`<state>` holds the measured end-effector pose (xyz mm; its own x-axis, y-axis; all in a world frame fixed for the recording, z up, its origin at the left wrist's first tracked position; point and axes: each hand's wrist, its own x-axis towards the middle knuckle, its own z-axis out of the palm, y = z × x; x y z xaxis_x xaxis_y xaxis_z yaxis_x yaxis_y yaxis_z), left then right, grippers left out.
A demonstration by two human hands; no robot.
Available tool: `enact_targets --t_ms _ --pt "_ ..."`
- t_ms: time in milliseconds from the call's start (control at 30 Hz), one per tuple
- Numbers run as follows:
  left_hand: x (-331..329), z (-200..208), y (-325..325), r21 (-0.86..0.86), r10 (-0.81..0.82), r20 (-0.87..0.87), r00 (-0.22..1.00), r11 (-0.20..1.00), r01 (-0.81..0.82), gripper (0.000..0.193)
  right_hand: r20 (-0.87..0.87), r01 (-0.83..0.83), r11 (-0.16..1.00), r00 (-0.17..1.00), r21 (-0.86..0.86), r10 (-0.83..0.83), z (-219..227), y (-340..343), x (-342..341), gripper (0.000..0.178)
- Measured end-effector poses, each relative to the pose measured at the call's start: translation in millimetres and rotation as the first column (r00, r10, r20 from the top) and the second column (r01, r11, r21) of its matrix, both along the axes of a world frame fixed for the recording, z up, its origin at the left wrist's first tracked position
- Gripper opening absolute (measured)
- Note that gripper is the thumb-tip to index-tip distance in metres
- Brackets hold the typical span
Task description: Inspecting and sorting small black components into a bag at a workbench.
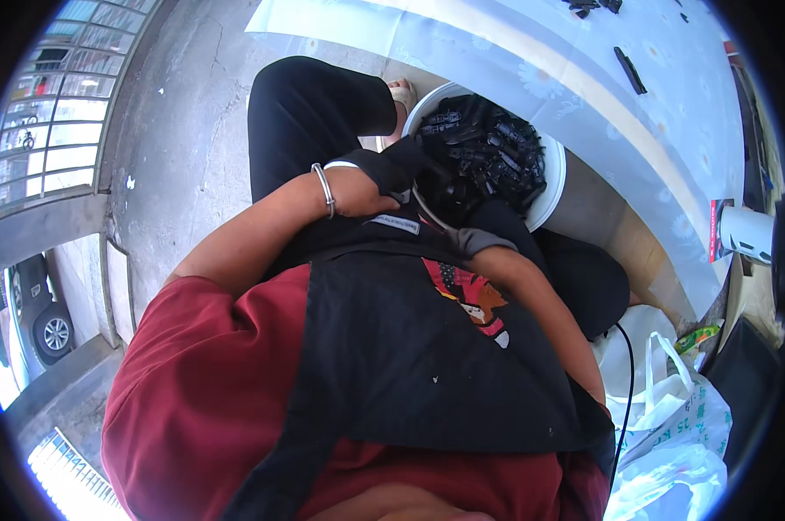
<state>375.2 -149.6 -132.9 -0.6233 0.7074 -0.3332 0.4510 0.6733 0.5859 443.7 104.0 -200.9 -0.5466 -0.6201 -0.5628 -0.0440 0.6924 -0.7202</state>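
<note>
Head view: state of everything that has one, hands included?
White bucket: open, filled with parts.
Black parts: heaped loosely in it.
Left hand: partly gloved, at the bucket; grip hidden.
Right hand: gloved, at the bucket; grip hidden.
Tablecloth: spread out.
Long black piece: lying on the tablecloth.
White plastic bag: crumpled.
Bracelet: worn, left wrist.
Apron: worn.

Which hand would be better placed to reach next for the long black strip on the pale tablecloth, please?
Probably the right hand: the black strip lies beyond the bucket, toward the person's right, and the right forearm is on that side. The left hand would likely cross the bucket.
</note>
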Motion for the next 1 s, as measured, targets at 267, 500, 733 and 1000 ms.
enact_targets --t_ms 267,500,733,1000 --pt "1.2 -4.4 -7.9 -0.196 -0.037 0.000 0.999 0.980 0.036 0.050 -0.172 0.166 0.986 0.972 0.033 -0.158 16.0 2.8 -12.9 0.019" --pt "8.6 1.5 -23.9 0.131 0.008 -0.115 0.993 0.991 0.008 0.025 -0.322 0.361 0.924 0.896 0.126 -0.306 23.4 34.3 -12.2 0.033" --pt "3.9 18.1 -11.0 0.225 -0.035 -0.082 0.996 0.973 0.053 0.019 0.086 0.061 0.861 0.989 0.505 -0.120 14.6 -26.9 -0.7 0.040" --pt "0.7 4.2 3.6 0.112 -0.036 -0.135 0.990 0.992 0.051 0.019 -0.190 0.030 0.994 0.982 0.104 -0.010 31.4 -0.4 -10.8 0.023"
